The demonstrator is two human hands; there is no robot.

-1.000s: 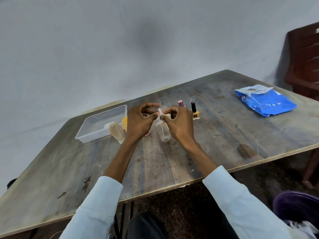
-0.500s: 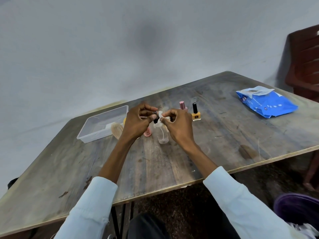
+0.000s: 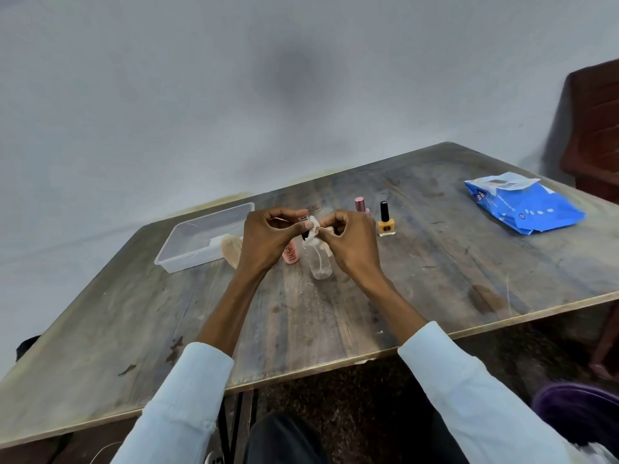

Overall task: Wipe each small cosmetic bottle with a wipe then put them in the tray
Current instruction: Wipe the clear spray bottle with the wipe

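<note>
Both hands sit a touch closer together than half a second ago, and the white wipe (image 3: 312,232) now covers more of the small dark-capped bottle (image 3: 305,234) that was plainer to see then. That bottle is held above the table, between the two hands, only a dark sliver showing beside the wipe. The left hand (image 3: 268,241) has thumb and fingers curled and pinched on the bottle. The right hand (image 3: 351,244) has its fingers curled in, pinching the wipe against the bottle's side.

Just below the hands a clear plastic bottle (image 3: 321,262) stands upright on the wooden table (image 3: 418,279), and a pink bottle (image 3: 290,253) shows just beside it, partly hidden by the left hand. Beyond the right hand stand a bottle with a pink cap (image 3: 360,205) and a yellow nail polish bottle (image 3: 386,221) with a black cap, near each other. To the left lies the clear plastic tray (image 3: 187,252); what it contains cannot be made out. A tan brush-like thing (image 3: 231,249) lies touching its near corner. Well apart, at the far right of the table, lies a blue pack of wipes (image 3: 526,204). Light blue sleeves (image 3: 187,406) cover both forearms.
</note>
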